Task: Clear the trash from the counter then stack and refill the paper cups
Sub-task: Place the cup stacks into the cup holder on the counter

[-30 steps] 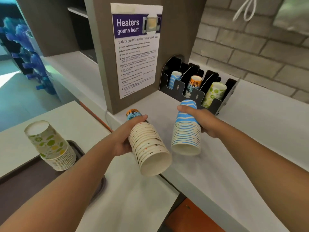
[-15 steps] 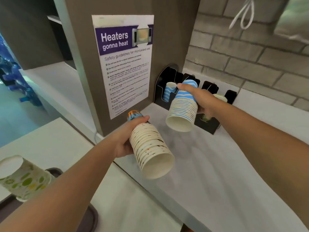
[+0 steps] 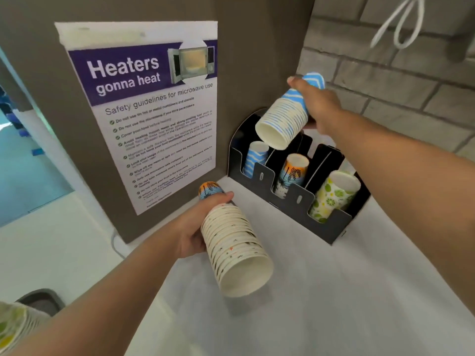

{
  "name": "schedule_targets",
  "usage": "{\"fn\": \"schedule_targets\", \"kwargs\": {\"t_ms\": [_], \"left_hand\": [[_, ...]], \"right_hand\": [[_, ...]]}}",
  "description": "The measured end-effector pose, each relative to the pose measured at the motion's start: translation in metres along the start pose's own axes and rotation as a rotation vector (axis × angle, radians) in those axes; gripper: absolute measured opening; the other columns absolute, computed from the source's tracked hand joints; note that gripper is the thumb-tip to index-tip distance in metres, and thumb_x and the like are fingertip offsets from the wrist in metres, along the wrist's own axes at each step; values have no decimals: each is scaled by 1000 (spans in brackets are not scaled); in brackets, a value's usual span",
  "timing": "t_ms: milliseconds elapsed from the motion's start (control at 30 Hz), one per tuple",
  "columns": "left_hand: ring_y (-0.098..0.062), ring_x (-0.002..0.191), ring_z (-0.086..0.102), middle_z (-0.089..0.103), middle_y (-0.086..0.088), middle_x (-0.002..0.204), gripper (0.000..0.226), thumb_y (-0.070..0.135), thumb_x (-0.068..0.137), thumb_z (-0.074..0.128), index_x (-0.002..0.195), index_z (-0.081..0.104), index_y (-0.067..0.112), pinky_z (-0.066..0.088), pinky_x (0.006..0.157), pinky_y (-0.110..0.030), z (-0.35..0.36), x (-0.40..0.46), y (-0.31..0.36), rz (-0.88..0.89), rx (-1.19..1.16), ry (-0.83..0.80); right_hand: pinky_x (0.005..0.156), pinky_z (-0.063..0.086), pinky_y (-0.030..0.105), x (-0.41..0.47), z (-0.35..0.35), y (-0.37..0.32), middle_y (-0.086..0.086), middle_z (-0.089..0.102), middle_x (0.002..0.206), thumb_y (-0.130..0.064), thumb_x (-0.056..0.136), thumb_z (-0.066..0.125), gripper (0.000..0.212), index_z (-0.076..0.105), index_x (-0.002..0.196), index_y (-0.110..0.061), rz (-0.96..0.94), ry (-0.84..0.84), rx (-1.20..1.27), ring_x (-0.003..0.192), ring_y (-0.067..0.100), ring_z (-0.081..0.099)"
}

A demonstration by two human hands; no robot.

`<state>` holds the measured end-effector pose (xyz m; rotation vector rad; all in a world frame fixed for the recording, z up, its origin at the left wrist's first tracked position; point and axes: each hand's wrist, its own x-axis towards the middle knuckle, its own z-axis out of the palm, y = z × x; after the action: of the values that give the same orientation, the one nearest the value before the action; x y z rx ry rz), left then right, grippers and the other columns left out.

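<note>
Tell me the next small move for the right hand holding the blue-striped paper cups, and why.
Probably lower the blue-striped paper cup stack in the right hand onto the matching blue cups in the black holder's leftmost slot. The stack's open end already hangs tilted just above that slot. The left hand holds the palm-print stack.

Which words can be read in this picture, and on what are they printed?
On the microwave safety poster, taped to the brown panel:
"Heaters gonna heat"
"Safety guidelines for microwave use"
The checklist lines under the heading are too small and blurred to read with certainty.
The paper cups and the black cup holder show no text.
</note>
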<state>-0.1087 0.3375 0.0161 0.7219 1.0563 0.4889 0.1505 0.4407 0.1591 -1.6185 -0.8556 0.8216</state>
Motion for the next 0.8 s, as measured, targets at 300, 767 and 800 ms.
{"fn": "schedule_targets", "kwargs": {"t_ms": [300,767,800], "left_hand": [[-30,84,69,70,-14,94,53,47,69,80,104,62,12,54,87,-43,7,21,10,8,-70,-5],[-26,79,68,70,-11,89,44,48,72,75,96,64,14,56,84,-38,8,34,11,51,-92,14],[-26,80,68,70,-11,90,44,49,72,75,97,64,14,55,86,-38,9,34,11,53,-90,15]], "right_hand": [[85,55,31,40,26,-1,-1,72,105,-71,55,75,71,69,101,-17,-224,222,-148,94,14,69],[79,52,34,29,49,52,5,63,108,-66,51,82,86,47,107,-10,-507,13,-499,96,21,63],[80,50,34,28,49,52,6,61,112,-63,52,84,86,44,109,-11,-519,-4,-509,99,23,61]]}}
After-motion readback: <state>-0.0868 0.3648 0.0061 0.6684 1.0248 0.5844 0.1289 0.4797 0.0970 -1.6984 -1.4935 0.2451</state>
